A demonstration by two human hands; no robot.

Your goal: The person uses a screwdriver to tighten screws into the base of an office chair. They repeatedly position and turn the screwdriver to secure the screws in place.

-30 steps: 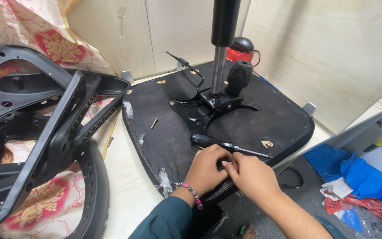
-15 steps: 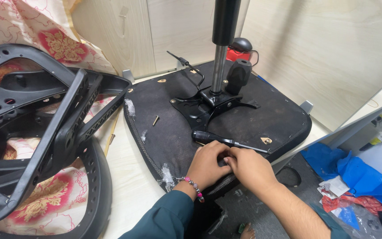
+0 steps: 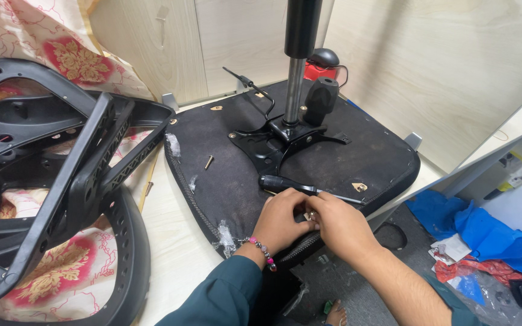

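Upturned black office-chair seat flat on the pale worktop, underside up, mounting plate bolted at its middle and gas-lift column standing upright from it, top cut off by the frame edge. Black plastic chair back frame lying to the left over a red-and-cream floral cloth, partly out of view at the left and bottom. Blue plastic sheet and scraps down on the floor to the right.

Both hands together at the near edge of the seat, touching each other. Left hand curled, fingers bent in toward the thumb, beaded bracelet on the wrist, teal sleeve below. Right hand likewise curled, fingertips pinched close against the left. Between the fingertips a small metallic part, mostly hidden by the fingers; kind and exact grip impossible to make out, nor which hand actually has it.

Just beyond the knuckles, black-handled screwdriver lying flat on the seat, free of both hands, long axis running left to right with a slight slope toward the near side, handle at the left, thin shaft pointing right toward a small brass bracket. Loose screw lying near the seat's left edge, well apart from the hands, pointing roughly away from the camera.
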